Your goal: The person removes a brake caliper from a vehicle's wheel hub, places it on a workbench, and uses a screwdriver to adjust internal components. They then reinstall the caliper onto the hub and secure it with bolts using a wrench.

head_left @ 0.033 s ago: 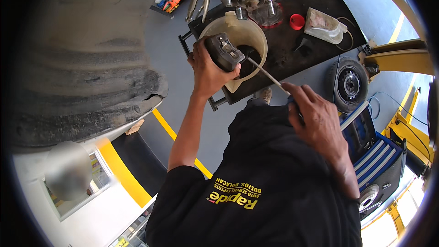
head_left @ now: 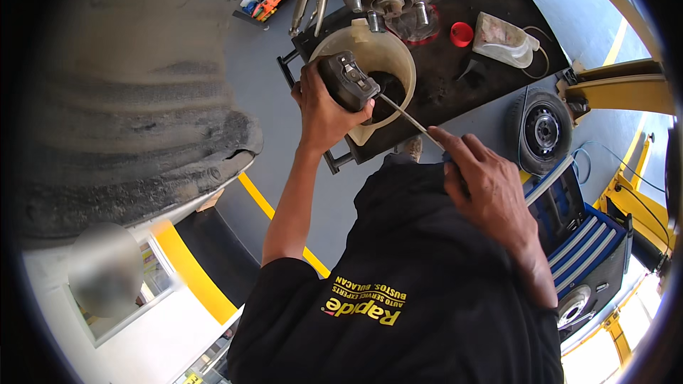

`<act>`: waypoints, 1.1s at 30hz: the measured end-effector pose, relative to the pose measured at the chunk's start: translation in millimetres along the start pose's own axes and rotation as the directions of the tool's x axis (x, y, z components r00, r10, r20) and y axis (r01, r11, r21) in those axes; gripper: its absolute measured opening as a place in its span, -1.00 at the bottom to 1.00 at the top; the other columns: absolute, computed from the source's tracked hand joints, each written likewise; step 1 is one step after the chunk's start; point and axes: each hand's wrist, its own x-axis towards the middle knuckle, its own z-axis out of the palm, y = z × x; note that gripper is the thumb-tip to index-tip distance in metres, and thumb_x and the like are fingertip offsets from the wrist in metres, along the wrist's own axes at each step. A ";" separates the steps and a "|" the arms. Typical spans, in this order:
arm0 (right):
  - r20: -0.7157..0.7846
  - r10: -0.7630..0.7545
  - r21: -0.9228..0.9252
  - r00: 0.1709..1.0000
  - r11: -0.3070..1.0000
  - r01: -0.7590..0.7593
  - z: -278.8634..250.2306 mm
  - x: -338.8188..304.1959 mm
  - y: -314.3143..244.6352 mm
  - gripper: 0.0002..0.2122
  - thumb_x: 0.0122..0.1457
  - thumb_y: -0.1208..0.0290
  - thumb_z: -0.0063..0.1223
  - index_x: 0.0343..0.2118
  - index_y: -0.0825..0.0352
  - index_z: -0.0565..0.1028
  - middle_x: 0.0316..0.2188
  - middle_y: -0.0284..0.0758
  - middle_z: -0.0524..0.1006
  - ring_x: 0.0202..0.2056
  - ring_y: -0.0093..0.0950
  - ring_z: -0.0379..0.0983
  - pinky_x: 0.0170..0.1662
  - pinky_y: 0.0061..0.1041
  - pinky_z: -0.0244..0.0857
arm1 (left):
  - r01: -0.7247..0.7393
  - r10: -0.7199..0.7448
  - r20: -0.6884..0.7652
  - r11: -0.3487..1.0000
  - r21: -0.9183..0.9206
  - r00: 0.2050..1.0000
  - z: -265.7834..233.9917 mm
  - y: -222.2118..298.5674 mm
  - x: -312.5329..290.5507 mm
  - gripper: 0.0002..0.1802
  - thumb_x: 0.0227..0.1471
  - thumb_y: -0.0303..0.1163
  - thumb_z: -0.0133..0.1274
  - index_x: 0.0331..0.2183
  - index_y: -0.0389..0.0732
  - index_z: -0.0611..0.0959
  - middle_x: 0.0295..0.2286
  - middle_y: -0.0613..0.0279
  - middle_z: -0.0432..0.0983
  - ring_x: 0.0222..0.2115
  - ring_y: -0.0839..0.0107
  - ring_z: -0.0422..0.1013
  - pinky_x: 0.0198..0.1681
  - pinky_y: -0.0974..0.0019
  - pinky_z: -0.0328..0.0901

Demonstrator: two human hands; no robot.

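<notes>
My left hand (head_left: 326,115) grips a thick, dark block with a metal clip on its face, which looks like a brake pad (head_left: 344,80). It is held over the wide translucent plastic tub (head_left: 398,60). My right hand (head_left: 489,188) is closed round a screwdriver (head_left: 413,119), mostly covering its handle; a bit of blue shows at the fingers. The slim metal shaft slants up to the left, and its tip meets the pad's right end. Dark contents partly show inside the tub.
Beyond the tub are a wheel hub (head_left: 388,3) with studs and locking pliers (head_left: 313,0). On the black cart (head_left: 441,85) lie a red cap (head_left: 462,34) and a clear fluid bottle (head_left: 501,39). A wheel (head_left: 542,130) and blue tool chest (head_left: 587,245) stand right; a dark fender liner (head_left: 135,128) is left.
My right hand has shifted slightly up and to the left with the screwdriver. The left hand and the brake pad stay almost in place.
</notes>
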 end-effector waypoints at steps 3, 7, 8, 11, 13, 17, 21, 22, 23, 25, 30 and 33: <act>0.031 0.033 0.113 0.999 0.993 -0.037 15.4 9.9 -12.2 -0.43 0.28 0.59 0.06 0.37 0.18 0.40 -0.33 -0.14 0.48 -0.37 -0.06 0.51 -0.21 -0.08 0.40 | -0.027 0.026 -0.024 0.998 -0.062 0.999 -4.7 1.4 5.5 0.22 -0.31 -0.09 0.55 0.29 -0.20 0.24 0.13 0.00 0.33 0.23 -0.07 0.27 0.29 -0.35 0.03; -0.005 -0.012 0.114 1.000 0.993 0.012 26.6 19.0 -10.2 -0.42 0.28 0.54 0.11 0.38 0.15 0.40 -0.30 -0.22 0.51 -0.38 -0.15 0.58 -0.34 -0.14 0.46 | -0.069 0.064 -0.039 0.988 -0.141 0.997 -6.1 0.0 13.8 0.19 -0.30 -0.10 0.56 0.27 -0.25 0.28 0.12 -0.03 0.33 0.22 -0.10 0.27 0.32 -0.32 0.05; 0.001 -0.014 0.060 1.000 0.998 0.014 25.2 19.7 -11.3 -0.43 0.27 0.53 0.12 0.37 0.13 0.41 -0.30 -0.24 0.51 -0.37 -0.17 0.58 -0.34 -0.16 0.46 | -0.082 0.077 -0.038 0.982 -0.169 0.996 -6.2 -1.4 15.0 0.18 -0.30 -0.10 0.56 0.27 -0.26 0.29 0.12 -0.04 0.33 0.22 -0.10 0.27 0.33 -0.31 0.06; 0.007 -0.025 -0.095 1.000 0.995 0.026 13.6 20.5 -14.7 -0.45 0.26 0.51 0.15 0.34 0.07 0.45 -0.29 -0.29 0.51 -0.34 -0.24 0.58 -0.34 -0.22 0.48 | -0.118 0.111 -0.042 0.967 -0.227 0.993 -5.5 -4.7 16.2 0.17 -0.29 -0.09 0.57 0.26 -0.30 0.31 0.13 -0.07 0.34 0.22 -0.12 0.27 0.35 -0.29 0.06; -0.010 -0.041 -0.187 0.999 0.982 0.038 7.4 22.1 -15.2 -0.46 0.25 0.49 0.17 0.32 0.04 0.48 -0.28 -0.32 0.50 -0.31 -0.28 0.58 -0.34 -0.26 0.48 | -0.140 0.132 -0.047 0.964 -0.228 0.990 -3.3 -5.2 16.6 0.19 -0.29 -0.06 0.58 0.26 -0.31 0.31 0.13 -0.09 0.35 0.22 -0.14 0.26 0.35 -0.29 0.06; 0.018 -0.047 -0.300 0.999 0.953 0.050 3.6 25.1 -15.2 -0.45 0.21 0.46 0.19 0.30 0.05 0.49 -0.24 -0.34 0.49 -0.28 -0.34 0.58 -0.31 -0.31 0.50 | -0.176 0.168 -0.066 0.974 -0.145 0.984 -0.5 -5.5 14.6 0.24 -0.30 0.01 0.59 0.28 -0.31 0.31 0.12 -0.14 0.36 0.21 -0.17 0.26 0.34 -0.30 0.07; 0.011 -0.077 -0.332 0.997 0.940 0.076 12.7 23.4 -15.7 -0.39 0.17 0.48 0.18 0.35 0.12 0.43 -0.21 -0.31 0.47 -0.27 -0.33 0.58 -0.27 -0.33 0.54 | -0.185 0.176 -0.078 0.974 -0.131 0.981 0.7 -7.6 12.8 0.26 -0.31 0.04 0.58 0.29 -0.32 0.30 0.13 -0.16 0.36 0.20 -0.19 0.26 0.33 -0.30 0.08; 0.003 -0.081 -0.337 0.997 0.938 0.077 19.5 22.5 -17.3 -0.37 0.16 0.48 0.18 0.36 0.14 0.41 -0.20 -0.30 0.47 -0.26 -0.33 0.58 -0.26 -0.33 0.55 | -0.182 0.171 -0.091 0.974 -0.132 0.981 1.8 -9.0 13.3 0.26 -0.31 0.03 0.58 0.29 -0.32 0.31 0.13 -0.17 0.36 0.20 -0.19 0.26 0.33 -0.30 0.08; -0.008 -0.066 -0.336 0.998 0.940 0.059 27.2 21.6 -20.7 -0.36 0.16 0.49 0.17 0.37 0.16 0.40 -0.20 -0.29 0.46 -0.27 -0.32 0.58 -0.27 -0.33 0.55 | -0.179 0.166 -0.104 0.975 -0.133 0.981 3.5 -11.1 13.6 0.26 -0.32 0.03 0.58 0.28 -0.33 0.31 0.13 -0.17 0.36 0.20 -0.20 0.26 0.33 -0.30 0.09; -0.029 -0.036 -0.335 0.999 0.942 0.024 44.8 19.8 -30.0 -0.33 0.15 0.50 0.16 0.39 0.20 0.36 -0.19 -0.26 0.45 -0.28 -0.31 0.58 -0.28 -0.32 0.57 | -0.175 0.160 -0.122 0.976 -0.127 0.979 7.6 -16.0 13.2 0.26 -0.33 0.03 0.58 0.28 -0.33 0.32 0.13 -0.17 0.36 0.19 -0.21 0.26 0.32 -0.30 0.10; -0.051 0.102 -0.159 0.993 0.981 -0.109 64.6 17.8 -44.7 -0.37 0.21 0.52 0.13 0.40 0.22 0.33 -0.20 -0.18 0.46 -0.39 -0.20 0.62 -0.41 -0.21 0.54 | -0.159 0.134 -0.193 0.980 -0.118 0.972 17.0 -21.5 11.4 0.28 -0.35 0.04 0.56 0.29 -0.35 0.32 0.14 -0.19 0.34 0.19 -0.24 0.27 0.30 -0.33 0.13; -0.052 0.125 -0.058 0.991 0.990 -0.128 65.4 19.4 -41.3 -0.43 0.26 0.52 0.11 0.36 0.22 0.36 -0.23 -0.15 0.48 -0.44 -0.13 0.62 -0.41 -0.17 0.53 | -0.129 0.106 -0.211 0.986 -0.101 0.972 21.0 -16.9 12.1 0.28 -0.32 0.03 0.54 0.31 -0.36 0.29 0.16 -0.22 0.33 0.21 -0.27 0.25 0.30 -0.34 0.14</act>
